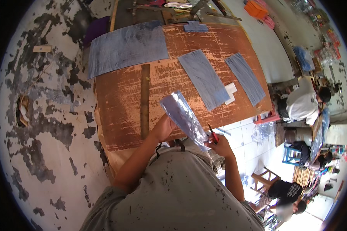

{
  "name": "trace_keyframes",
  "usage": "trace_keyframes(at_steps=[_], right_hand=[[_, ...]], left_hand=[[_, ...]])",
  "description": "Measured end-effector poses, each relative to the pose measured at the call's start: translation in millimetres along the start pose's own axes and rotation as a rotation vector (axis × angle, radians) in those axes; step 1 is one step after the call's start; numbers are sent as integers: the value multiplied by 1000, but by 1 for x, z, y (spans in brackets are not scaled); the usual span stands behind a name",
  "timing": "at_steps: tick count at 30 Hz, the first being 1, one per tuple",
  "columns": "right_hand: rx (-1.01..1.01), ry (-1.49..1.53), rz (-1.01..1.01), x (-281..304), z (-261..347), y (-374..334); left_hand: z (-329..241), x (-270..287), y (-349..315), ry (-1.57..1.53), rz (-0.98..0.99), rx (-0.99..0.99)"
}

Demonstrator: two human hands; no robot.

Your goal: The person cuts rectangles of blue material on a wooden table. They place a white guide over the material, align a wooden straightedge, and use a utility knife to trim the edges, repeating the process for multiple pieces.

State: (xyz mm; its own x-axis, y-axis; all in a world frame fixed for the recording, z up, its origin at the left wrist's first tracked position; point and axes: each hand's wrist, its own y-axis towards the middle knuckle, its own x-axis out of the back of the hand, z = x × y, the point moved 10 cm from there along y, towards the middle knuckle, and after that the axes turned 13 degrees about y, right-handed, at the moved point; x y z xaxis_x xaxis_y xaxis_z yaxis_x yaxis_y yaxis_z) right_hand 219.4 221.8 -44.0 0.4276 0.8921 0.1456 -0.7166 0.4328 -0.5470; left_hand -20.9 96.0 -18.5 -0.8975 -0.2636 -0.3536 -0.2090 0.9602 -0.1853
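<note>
Grey shirt front (173,188) is filling six o'clock, nearest the lens, dark flecks showing across it. Clock centred on the blue-grey strip (185,117), which is hanging tilted and shiny over the near edge of the brown table (119,115). Left hand (165,127), eight o'clock, is gripping the strip's left edge; how tightly its fingers are closing, cannot tell. Right hand (219,145), four o'clock, is pinching the lower end while also keeping a small red tool (215,139), dark point upward, in its grasp. Progress, as judged from the layout: two panels are lying separate, the middle panel (202,79) at one o'clock and the right panel (246,79) at two, so these are seeming finished with. A small notched piece (196,27) is sitting at twelve, a white piece (230,93) beside the middle panel. Remaining, apparently: the held strip, not yet lying down, and the large sheet (127,48) at eleven, appearing whole. Long stick (145,102) is resting unheld at ten. Total count wanted: not showing.
</note>
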Motion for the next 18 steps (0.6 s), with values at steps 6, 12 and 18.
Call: trace_keyframes(at_steps=[6,12,18], right_hand=[[136,36,-173,-11,22,-1],[224,-123,-323,19,12,57],[420,-459,-551,111,22,126]], left_hand=[[-14,-3,0,-227,-281,3],[16,87,-34,-89,-694,125],[7,107,-57,-351,-917,-83]])
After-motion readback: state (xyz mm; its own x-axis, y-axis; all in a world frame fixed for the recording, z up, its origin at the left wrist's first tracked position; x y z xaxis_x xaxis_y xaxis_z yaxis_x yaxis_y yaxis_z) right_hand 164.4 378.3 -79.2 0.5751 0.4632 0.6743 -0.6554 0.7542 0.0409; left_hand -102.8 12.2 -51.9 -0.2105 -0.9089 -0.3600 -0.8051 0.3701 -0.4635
